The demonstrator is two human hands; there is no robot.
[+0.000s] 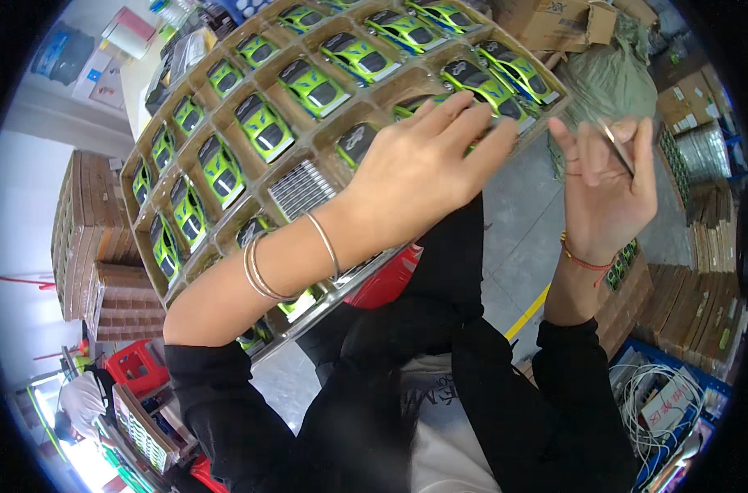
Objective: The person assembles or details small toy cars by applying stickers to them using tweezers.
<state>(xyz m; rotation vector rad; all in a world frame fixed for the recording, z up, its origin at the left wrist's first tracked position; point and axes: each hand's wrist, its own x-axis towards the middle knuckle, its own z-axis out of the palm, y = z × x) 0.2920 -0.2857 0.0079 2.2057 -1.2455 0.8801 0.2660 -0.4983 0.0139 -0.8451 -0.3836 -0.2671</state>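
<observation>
Before me a tilted brown moulded tray (pixel 372 100) holds several bright green toy cars (pixel 264 126) with dark windows, in separate compartments. My left hand (pixel 427 160) reaches across the tray, palm down. Its fingers are spread over green toy cars (pixel 482 86) near the right corner; the fingertips are partly hidden, and the thumb does not show. Off the tray's right edge I hold up my right hand (pixel 608 185), palm showing and fingers curled. A slim, pointed metal tool (pixel 617 149), perhaps tweezers, is held in it. One compartment shows a ribbed silvery surface (pixel 301 191).
Stacked brown trays (pixel 94 230) stand on the left, near a red plastic stool (pixel 137 366). Cartons (pixel 564 20) and a green sack (pixel 616 70) lie beyond the tray. At right are flattened cardboard stacks (pixel 692 308) and a blue crate (pixel 637 349) with white cables.
</observation>
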